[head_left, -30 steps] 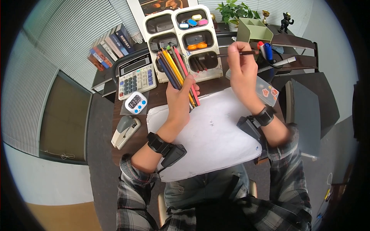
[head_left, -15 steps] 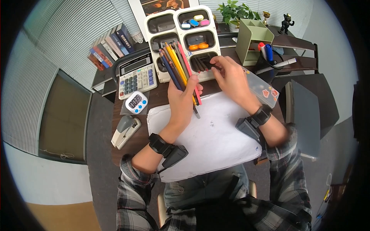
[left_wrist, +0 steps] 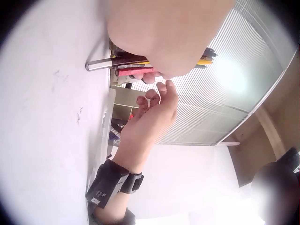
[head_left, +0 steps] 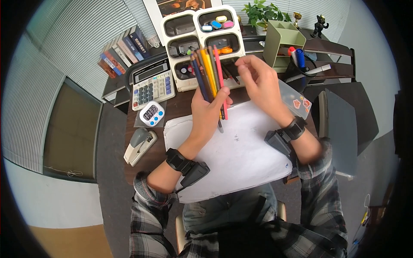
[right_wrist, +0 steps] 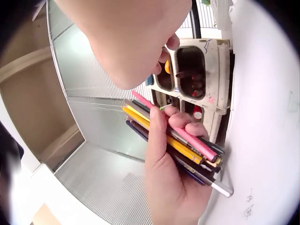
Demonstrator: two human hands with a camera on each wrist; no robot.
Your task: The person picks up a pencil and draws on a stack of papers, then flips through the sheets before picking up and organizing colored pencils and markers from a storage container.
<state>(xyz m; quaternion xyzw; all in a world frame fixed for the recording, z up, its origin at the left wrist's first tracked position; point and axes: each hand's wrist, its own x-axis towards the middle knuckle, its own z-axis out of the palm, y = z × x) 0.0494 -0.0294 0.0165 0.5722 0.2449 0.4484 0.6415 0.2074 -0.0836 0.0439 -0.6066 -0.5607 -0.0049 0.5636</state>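
Note:
My left hand [head_left: 207, 112] grips a bundle of colored pencils [right_wrist: 180, 147], with pink, yellow, grey and dark blue ones among them. The bundle stands upright in front of the white desk organizer [head_left: 253, 81], overlapping its lower compartments in the head view. My right hand [head_left: 263, 81] is just right of the organizer's lower right compartment, its fingers loosely bent and holding nothing. Inside that compartment lie several dark pencils [right_wrist: 197, 84]. The left wrist view shows the right hand [left_wrist: 150, 117] close to the pencil bundle, fingertips bare.
White paper [head_left: 241, 150] covers the desk's front. A calculator [head_left: 152, 88], a timer [head_left: 152, 114] and a stapler [head_left: 140, 147] sit at left. At right are a transparent box [head_left: 297, 99], a marker holder [head_left: 297, 71] and a green rack [head_left: 279, 47]. Erasers [head_left: 217, 23] lie in an upper compartment.
My right hand has brought a dark pencil left to the lower right compartment and let it go, then drawn back slightly. The left hand has shifted right with the pencil bundle.

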